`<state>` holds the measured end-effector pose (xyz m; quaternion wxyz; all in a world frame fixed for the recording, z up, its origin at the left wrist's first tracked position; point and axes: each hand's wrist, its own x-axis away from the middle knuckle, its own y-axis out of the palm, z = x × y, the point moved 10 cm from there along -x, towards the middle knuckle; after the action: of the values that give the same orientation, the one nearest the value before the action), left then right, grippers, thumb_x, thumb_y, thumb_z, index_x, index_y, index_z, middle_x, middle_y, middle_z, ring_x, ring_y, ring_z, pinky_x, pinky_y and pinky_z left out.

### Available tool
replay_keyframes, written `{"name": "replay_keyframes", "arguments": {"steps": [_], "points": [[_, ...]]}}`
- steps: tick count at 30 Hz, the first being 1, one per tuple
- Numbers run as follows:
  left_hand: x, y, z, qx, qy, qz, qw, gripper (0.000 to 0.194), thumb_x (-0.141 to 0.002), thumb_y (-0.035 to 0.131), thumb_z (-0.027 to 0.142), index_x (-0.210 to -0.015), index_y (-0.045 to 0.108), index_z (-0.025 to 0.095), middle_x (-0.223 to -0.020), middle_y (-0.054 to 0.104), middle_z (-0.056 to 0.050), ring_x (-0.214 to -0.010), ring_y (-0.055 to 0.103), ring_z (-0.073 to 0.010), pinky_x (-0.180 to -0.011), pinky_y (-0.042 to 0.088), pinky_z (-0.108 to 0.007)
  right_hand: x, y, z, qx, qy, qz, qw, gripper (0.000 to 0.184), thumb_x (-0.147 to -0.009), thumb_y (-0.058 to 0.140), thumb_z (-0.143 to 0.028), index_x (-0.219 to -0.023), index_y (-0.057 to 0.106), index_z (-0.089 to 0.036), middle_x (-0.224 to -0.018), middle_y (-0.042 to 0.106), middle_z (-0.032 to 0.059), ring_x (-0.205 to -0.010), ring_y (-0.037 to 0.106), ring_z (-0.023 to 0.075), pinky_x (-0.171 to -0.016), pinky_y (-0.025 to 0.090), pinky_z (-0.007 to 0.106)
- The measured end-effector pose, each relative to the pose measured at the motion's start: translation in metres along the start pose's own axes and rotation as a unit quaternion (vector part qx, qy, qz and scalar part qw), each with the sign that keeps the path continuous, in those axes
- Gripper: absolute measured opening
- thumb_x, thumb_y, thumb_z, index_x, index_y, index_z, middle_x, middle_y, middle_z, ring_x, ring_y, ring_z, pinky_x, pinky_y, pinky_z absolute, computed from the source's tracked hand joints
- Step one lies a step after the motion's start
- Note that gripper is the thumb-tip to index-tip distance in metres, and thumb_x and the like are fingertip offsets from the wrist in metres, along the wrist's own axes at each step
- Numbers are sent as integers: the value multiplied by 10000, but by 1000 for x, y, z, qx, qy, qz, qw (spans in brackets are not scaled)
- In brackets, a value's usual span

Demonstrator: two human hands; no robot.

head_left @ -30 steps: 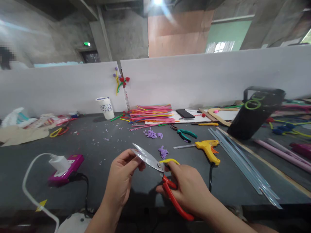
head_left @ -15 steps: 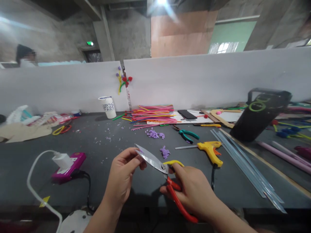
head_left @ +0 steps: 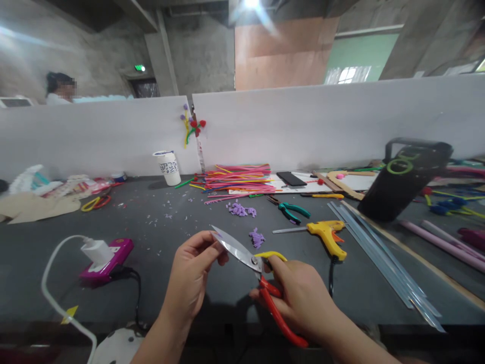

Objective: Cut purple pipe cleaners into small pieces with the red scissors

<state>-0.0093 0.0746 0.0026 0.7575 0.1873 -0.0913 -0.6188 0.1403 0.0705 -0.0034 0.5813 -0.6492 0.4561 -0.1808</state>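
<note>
Craft workshop: glue gun, pliers

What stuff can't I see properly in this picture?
Head view throughout:
Anything pinched in the left hand: hidden by its fingers.
Part of the scissor handles: covered by the right hand.
Rest of the glue gun cord: lost behind the right arm.
Writing on the green sign: too small.

Glue gun right of scissors

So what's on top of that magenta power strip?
A white plug stands on the magenta power strip, with a white cable looping away. Part of the strip's white face shows beside it; whatever lies directly under the plug is covered.
</note>
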Motion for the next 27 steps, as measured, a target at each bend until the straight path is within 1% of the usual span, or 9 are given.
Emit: {"name": "replay_keyframes", "arguments": {"steps": [10,17,27], "points": [[0,1,0,-1,-6,-5,1000,38,-631,665,159,-649,633,147,-584,566,28,-515,491,-61,-503,392,-169,2,3,1,5,-4,-2,1000,314,-785,431,-478,-789,501,-172,-594,587,27,-556,545,178,-510,283,246],[0,1,3,-14,-4,-6,1000,42,-627,668,171,-640,635,149,-570,570,30,-505,487,-62,-501,388,-170,1,2,-2,3,-11,6,1000,264,-795,427,-437,-758,486,-182,-580,586,22,-544,545,169,-497,269,240],[-1,-2,6,-32,3,-15,999,29,-636,657,154,-659,640,145,-570,577,25,-511,498,-67,-499,396,-174,1,3,-3,15,-14,11,1000,322,-794,417,-490,-712,481,-185,-539,565,10,-503,531,166,-476,245,238]]}}
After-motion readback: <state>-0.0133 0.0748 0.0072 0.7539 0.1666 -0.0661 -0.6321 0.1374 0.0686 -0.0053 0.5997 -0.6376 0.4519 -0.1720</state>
